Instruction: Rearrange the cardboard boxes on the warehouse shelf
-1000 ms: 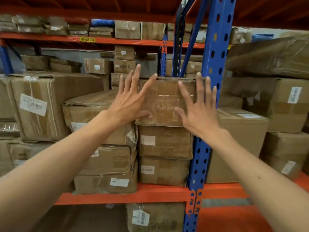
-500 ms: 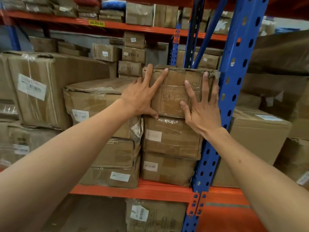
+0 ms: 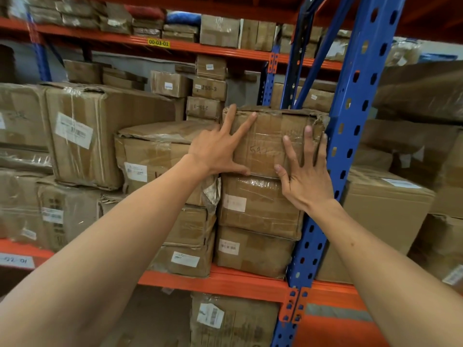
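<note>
Setting: a warehouse rack with orange beams and blue uprights, packed with taped brown cardboard boxes, seen from the person's head.
Top box [image 3: 273, 139]: a worn, tape-wrapped carton with handwritten digits on its front; it sits on top of a stack of three, under both hands, just left of the blue upright [image 3: 350, 136].
Left hand [image 3: 215, 151]: spread wide and flat against the top box's left front edge; index and middle fingers reach up to its top corner, the thumb lies along its bottom edge. It presses the box and does not curl round it.
Right hand [image 3: 308, 176]: spread wide, fingers straight, laid flat on the right part of the top box's front; the fingertips point up toward its torn top right corner, and the little finger is close to the blue upright.
Middle box [image 3: 258, 206]: directly below both hands, carrying the top box, with a pale label on its front.
Bottom box [image 3: 250, 251]: under the middle box, resting on the orange beam [image 3: 213, 281].
Left of the left hand: a wider stack of crushed cartons [image 3: 160, 156], touching the three-box stack.
Right of the right hand: beyond the upright, a plain large carton [image 3: 383, 211].
Above the hands: small boxes marked "255-3" [image 3: 209, 88] farther back, and a yellow tag "00-03-01" [image 3: 158, 42] on the upper beam.
</note>
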`<state>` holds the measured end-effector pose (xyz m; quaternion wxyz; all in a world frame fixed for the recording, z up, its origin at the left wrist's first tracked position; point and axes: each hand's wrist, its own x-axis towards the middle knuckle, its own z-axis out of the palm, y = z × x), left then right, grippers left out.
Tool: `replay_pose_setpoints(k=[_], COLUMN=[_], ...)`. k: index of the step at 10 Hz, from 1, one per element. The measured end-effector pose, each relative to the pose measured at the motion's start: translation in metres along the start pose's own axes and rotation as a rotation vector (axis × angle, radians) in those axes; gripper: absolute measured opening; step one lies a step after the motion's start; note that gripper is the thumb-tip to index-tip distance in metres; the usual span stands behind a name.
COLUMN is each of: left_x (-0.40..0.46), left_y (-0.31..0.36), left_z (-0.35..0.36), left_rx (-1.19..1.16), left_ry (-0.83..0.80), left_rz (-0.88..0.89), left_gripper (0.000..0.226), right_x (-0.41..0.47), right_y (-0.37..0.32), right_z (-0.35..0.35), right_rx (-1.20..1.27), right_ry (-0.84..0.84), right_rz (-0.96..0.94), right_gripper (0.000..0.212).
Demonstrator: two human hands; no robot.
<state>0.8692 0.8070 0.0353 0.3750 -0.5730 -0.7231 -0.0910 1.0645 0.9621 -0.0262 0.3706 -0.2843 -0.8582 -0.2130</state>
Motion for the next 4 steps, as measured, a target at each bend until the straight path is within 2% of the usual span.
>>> replay_pose_setpoints(k=[1,2,3,4], left_x=[-0.004,-0.002,0.001,-0.005], left_y=[-0.001,0.003,0.001,0.009], left_z=[0.001,0.009,0.007,0.005], left_rx=[0.009,0.028,-0.013,-0.132], left_ry=[0.104,0.163,0.179,0.192], left_rz=[-0.01,-0.037,-0.051,-0.09], left_gripper=[0.095,0.079,0.076,0.075], right_x=[-0.008,-0.031,-0.071,-0.154], right_y=[-0.004,-0.011,-0.019,-0.024], right_z=[-0.004,-0.009,-0.019,-0.023], right_rx=[0.029,0.119,0.301,0.465], right_ry=[-0.09,-0.16,-0.248,-0.267], right_rz=[0.043,0.07,0.109,0.256], right_gripper=[0.075,0.072,0.067,0.059])
